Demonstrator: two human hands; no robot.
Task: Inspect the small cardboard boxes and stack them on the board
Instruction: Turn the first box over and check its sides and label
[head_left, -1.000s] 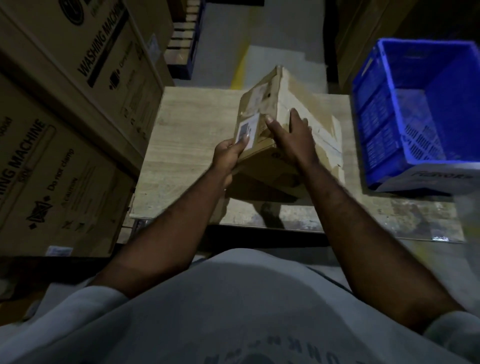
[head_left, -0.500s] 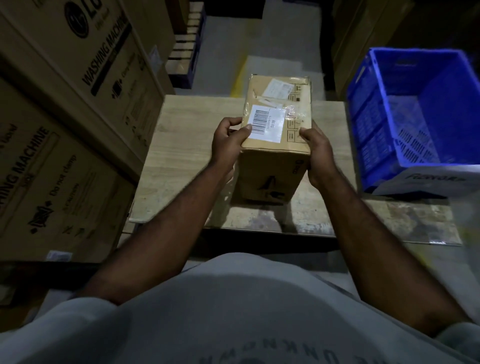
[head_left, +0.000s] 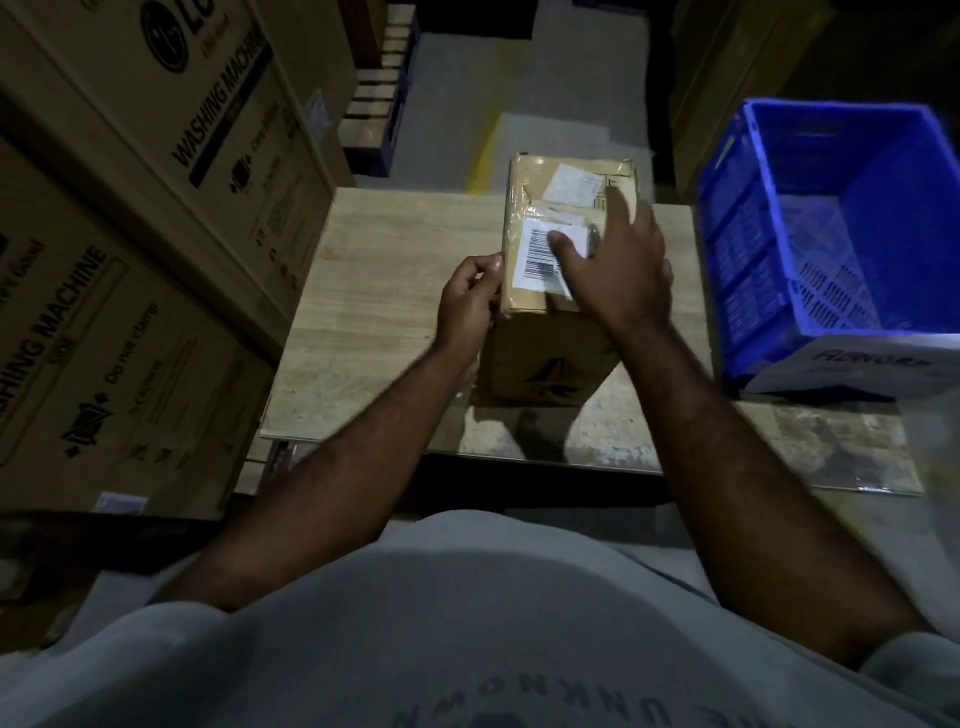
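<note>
- the small cardboard box (head_left: 540, 364) stands upright a little right of the middle of the frame, on the pale wooden board (head_left: 384, 291), with its taped top facing up at me and a dark shadow on the board just in front of it.
- my left grip (head_left: 467, 306) is narrow and holds the box: the fingers are curled at its near-left top edge, with the thumb tip pressed against the corner beside the barcode label (head_left: 535, 257).
- my right grip (head_left: 623, 270) is wide and holds nothing; it lies flat over the right part of the box top with straight, spread fingers. the thumb crosses the barcode label and the forefinger reaches up toward a smaller white label (head_left: 574, 184) near the far edge.
- whether the right palm presses the top or only hovers just over it, i cannot tell.
- a blue plastic crate (head_left: 753, 249) sits at the right of the frame, just beside the board's right edge, its near corner over a white carton (head_left: 857, 364) with blurred lettering.
- big brown cartons (head_left: 156, 208) printed "washing machine" are stacked along the left of the frame, close against the board's left side.
- my grey shirt (head_left: 467, 623) fills the bottom of the frame.
</note>
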